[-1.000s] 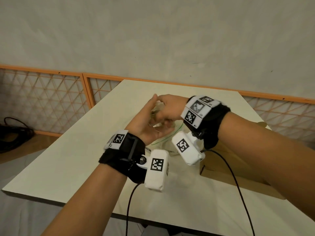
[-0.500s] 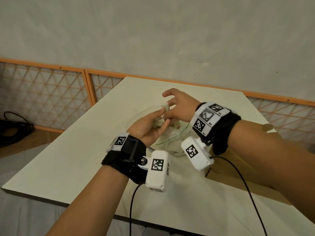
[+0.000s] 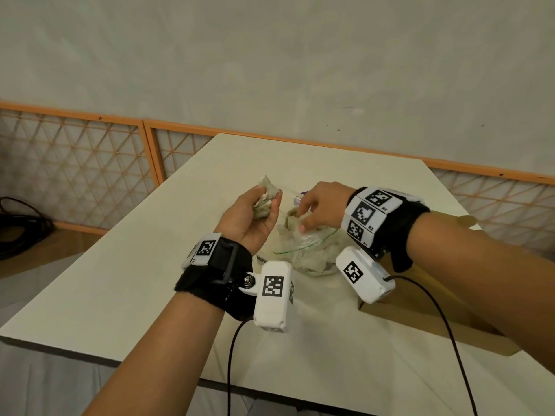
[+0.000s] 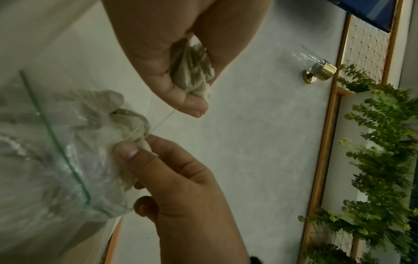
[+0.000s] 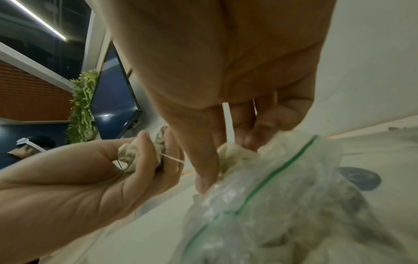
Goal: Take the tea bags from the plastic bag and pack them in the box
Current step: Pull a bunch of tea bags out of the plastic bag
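Over the middle of the pale counter [image 3: 126, 265], my left hand [image 3: 250, 219] is raised palm-up, its grip curled around a crumpled bunch of tea bags [image 3: 265, 199]; the left wrist view shows the same wad [image 4: 192, 71] pinched between my thumb and fingers. Just to the right of it, my right hand [image 3: 319, 208] reaches down into the mouth of the clear plastic bag [image 3: 303, 244], which lies on the counter with a green zip line along its opening. That grip is pinching another tea bag [image 4: 133, 123] at the bag's mouth, thumb against fingertips. A thin pale string [image 4: 162, 118] runs taut between the bunch in my left hand and the one under my right fingers [image 5: 203, 160]. More crumpled tea bags [image 3: 309, 261] sit inside the plastic bag, blurred through the film. The cardboard box [image 3: 435, 325] lies on the near right part of the counter, mostly hidden under my right forearm, so I cannot tell what is in it. A lattice screen [image 3: 75, 163] with an orange frame stands at the far left, beyond the counter.
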Available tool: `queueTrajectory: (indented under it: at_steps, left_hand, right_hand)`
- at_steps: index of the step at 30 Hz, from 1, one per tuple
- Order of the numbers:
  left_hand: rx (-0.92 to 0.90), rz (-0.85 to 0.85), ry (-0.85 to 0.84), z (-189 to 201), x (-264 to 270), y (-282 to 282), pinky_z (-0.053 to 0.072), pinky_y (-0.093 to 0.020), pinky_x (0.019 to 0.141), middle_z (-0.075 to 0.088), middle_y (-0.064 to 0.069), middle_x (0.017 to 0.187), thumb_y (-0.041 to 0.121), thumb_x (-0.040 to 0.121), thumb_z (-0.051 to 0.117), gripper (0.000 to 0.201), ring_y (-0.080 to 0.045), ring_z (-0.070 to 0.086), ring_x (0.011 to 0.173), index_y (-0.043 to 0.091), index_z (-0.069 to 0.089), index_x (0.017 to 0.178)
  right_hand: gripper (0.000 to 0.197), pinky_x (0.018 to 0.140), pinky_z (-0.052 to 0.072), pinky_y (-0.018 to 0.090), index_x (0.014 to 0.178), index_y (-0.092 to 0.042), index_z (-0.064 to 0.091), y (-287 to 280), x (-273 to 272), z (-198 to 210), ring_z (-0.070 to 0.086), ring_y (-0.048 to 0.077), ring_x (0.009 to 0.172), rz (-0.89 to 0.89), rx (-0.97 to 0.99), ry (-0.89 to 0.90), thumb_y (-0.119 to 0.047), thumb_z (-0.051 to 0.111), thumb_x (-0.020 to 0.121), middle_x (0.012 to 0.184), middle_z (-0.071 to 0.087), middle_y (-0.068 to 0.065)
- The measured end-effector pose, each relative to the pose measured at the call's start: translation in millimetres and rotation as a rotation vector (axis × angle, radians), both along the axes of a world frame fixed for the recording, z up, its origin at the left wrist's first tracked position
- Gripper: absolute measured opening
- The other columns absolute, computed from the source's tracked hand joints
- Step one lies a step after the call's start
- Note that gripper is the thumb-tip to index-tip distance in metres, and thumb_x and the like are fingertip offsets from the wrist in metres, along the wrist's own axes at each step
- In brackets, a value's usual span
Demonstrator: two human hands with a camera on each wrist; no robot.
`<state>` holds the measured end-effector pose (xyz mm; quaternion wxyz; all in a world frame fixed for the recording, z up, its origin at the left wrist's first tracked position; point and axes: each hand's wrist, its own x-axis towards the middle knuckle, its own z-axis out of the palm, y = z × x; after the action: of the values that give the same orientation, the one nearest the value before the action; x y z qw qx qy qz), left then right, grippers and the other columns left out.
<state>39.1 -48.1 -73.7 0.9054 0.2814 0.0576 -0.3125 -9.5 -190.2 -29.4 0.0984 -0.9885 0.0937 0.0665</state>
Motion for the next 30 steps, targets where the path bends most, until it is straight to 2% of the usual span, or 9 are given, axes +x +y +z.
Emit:
queueTrajectory:
  at_steps: [2, 5, 11, 14, 17, 22, 26, 28, 30]
  left_hand:
    - [0.033, 0.034, -0.030, -2, 2, 0, 0.053, -0.020, 0.048, 0.059, -0.013, 0.107, 0.004, 0.095, 0.050, 0.013, -0.022, 0.065, 0.081, 0.009, 0.054, 0.107]
    - [0.079, 0.060, -0.091, -2, 1, -1, 0.054, -0.019, 0.050, 0.057, -0.013, 0.102, 0.000, 0.096, 0.045, 0.017, -0.022, 0.064, 0.082, 0.015, 0.052, 0.093]
    - [0.152, 0.071, -0.158, -3, 3, -7, 0.053, -0.016, 0.054, 0.059, -0.008, 0.086, 0.001, 0.096, 0.045, 0.021, -0.016, 0.060, 0.077, 0.012, 0.058, 0.083]
    - [0.139, -0.044, -0.184, 1, 0, -9, 0.052, -0.019, 0.062, 0.060, -0.005, 0.087, 0.022, 0.092, 0.058, 0.012, -0.014, 0.060, 0.075, 0.010, 0.061, 0.091]
    - [0.149, -0.193, -0.300, 4, -3, -13, 0.051, -0.019, 0.067, 0.063, -0.004, 0.094, 0.046, 0.080, 0.064, 0.046, -0.012, 0.060, 0.081, 0.009, 0.063, 0.107]
    - [0.204, -0.044, -0.298, -5, -1, -9, 0.051, -0.014, 0.055, 0.063, -0.004, 0.076, 0.006, 0.092, 0.057, 0.009, -0.009, 0.061, 0.063, 0.004, 0.064, 0.086]
    - [0.114, -0.014, -0.192, -5, 3, -4, 0.050, -0.014, 0.050, 0.065, -0.006, 0.073, 0.005, 0.091, 0.057, 0.009, -0.013, 0.063, 0.062, 0.002, 0.061, 0.084]
    - [0.095, -0.014, -0.157, -4, 3, -4, 0.050, -0.014, 0.051, 0.063, -0.007, 0.078, 0.005, 0.090, 0.057, 0.007, -0.012, 0.064, 0.059, 0.002, 0.060, 0.085]
    - [0.078, -0.009, -0.143, -3, 2, -5, 0.050, -0.014, 0.051, 0.062, -0.008, 0.079, 0.005, 0.090, 0.057, 0.007, -0.012, 0.064, 0.059, 0.002, 0.059, 0.085]
  right_hand:
    - [0.018, 0.075, 0.041, 0.024, 0.091, -0.022, 0.070, -2, 1, 1, 0.056, 0.012, 0.082, 0.002, 0.054, -0.020, -0.030, 0.074, 0.075, 0.075, 0.058, -0.012]
    - [0.007, 0.072, 0.046, 0.026, 0.076, -0.022, 0.070, -14, -3, 8, 0.057, 0.011, 0.071, -0.054, 0.300, -0.094, -0.026, 0.076, 0.074, 0.073, 0.065, -0.005]
    - [0.006, 0.047, 0.042, 0.019, 0.080, -0.007, 0.064, -20, -10, 33, 0.045, 0.015, 0.057, -0.181, 1.002, -0.304, -0.005, 0.070, 0.078, 0.072, 0.054, 0.009]
    - [0.006, 0.042, 0.040, 0.015, 0.080, -0.006, 0.062, -13, -6, 39, 0.048, 0.008, 0.046, -0.166, 1.123, -0.318, -0.003, 0.067, 0.079, 0.069, 0.054, 0.007]
    - [0.002, 0.049, 0.048, 0.017, 0.083, -0.002, 0.065, -3, -3, 33, 0.055, 0.011, 0.050, -0.131, 1.037, -0.231, -0.001, 0.066, 0.081, 0.075, 0.059, 0.013]
    - [0.011, 0.064, 0.058, 0.026, 0.092, -0.005, 0.060, 1, -3, 19, 0.062, 0.016, 0.060, -0.198, 0.909, -0.249, -0.001, 0.065, 0.082, 0.075, 0.063, 0.012]
    - [0.036, 0.078, 0.056, 0.036, 0.103, -0.011, 0.059, -4, -7, 7, 0.065, 0.024, 0.079, -0.115, 0.387, -0.081, -0.025, 0.075, 0.075, 0.089, 0.064, 0.007]
    - [0.032, 0.074, 0.050, 0.032, 0.096, -0.014, 0.062, -1, -8, 3, 0.059, 0.021, 0.081, -0.035, 0.105, -0.015, -0.035, 0.074, 0.074, 0.085, 0.060, 0.000]
    - [0.028, 0.062, 0.041, 0.026, 0.086, -0.012, 0.063, 5, -9, 3, 0.053, 0.019, 0.075, 0.005, 0.026, 0.004, -0.035, 0.073, 0.075, 0.072, 0.055, -0.002]
